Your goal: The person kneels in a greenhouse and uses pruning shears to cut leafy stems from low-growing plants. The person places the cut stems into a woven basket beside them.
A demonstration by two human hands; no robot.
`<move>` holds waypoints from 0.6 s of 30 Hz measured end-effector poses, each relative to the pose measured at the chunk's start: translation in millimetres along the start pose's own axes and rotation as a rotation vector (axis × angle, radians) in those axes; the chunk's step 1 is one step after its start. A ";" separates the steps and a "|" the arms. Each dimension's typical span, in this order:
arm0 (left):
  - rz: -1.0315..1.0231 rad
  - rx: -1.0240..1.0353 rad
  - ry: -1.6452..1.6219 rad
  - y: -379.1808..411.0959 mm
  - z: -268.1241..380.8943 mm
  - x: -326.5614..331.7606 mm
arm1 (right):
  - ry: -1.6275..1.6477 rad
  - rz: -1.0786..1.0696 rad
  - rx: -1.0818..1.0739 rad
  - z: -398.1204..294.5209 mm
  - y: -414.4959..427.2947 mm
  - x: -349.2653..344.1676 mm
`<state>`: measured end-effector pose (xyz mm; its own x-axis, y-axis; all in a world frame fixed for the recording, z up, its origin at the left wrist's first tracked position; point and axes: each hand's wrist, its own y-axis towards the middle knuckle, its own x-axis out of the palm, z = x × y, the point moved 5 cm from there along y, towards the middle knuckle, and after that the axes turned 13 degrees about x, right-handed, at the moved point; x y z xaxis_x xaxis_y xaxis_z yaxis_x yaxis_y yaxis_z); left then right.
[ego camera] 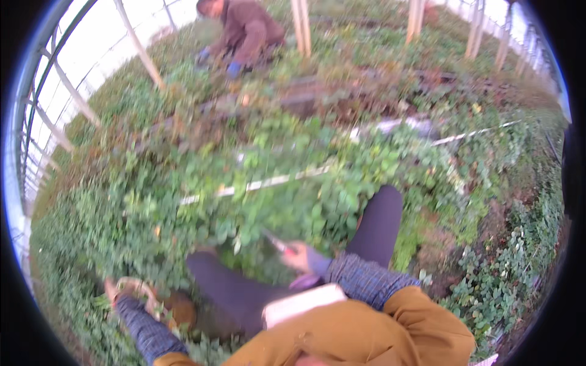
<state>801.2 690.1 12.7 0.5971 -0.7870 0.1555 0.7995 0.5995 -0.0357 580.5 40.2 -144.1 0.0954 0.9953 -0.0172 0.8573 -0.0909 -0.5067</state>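
My right hand (297, 257) is between my knees, shut on a small bladed tool (276, 242) with red on its handle; blur hides its exact kind. Its tip points up and left over low green leafy plants (256, 210). At the lower left, my left hand (111, 289) is at the rim of a round, light-coloured basket or container (145, 293) with some greenery in and around it. Whether the fingers grip the rim or some leaves, I cannot tell. A pale pink flat item (304, 305) lies at my lap.
A person in a brown jacket (258, 34) with blue gloves crouches among plants at the upper left. White strips (270, 183) run across the bed ahead. Greenhouse posts (301, 27) stand beyond. Bare soil (435, 238) shows to the right of my knee.
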 end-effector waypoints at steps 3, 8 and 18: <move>-0.123 -0.176 -0.114 -67.5 -75.2 52.7 | -0.021 -0.009 0.024 0.8 -10.6 -2.7; -0.285 -0.027 0.407 -148.1 -45.8 218.2 | 0.242 0.027 0.175 -10.6 -30.8 -6.7; -0.928 0.246 0.488 -254.6 -57.4 465.9 | 0.331 0.153 -0.142 -139.6 -21.6 -90.9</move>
<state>879.6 162.4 37.5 -0.2313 -0.8901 -0.3926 0.9510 -0.2920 0.1017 624.0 -53.0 -11.2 0.3653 0.9075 0.2076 0.8801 -0.2640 -0.3946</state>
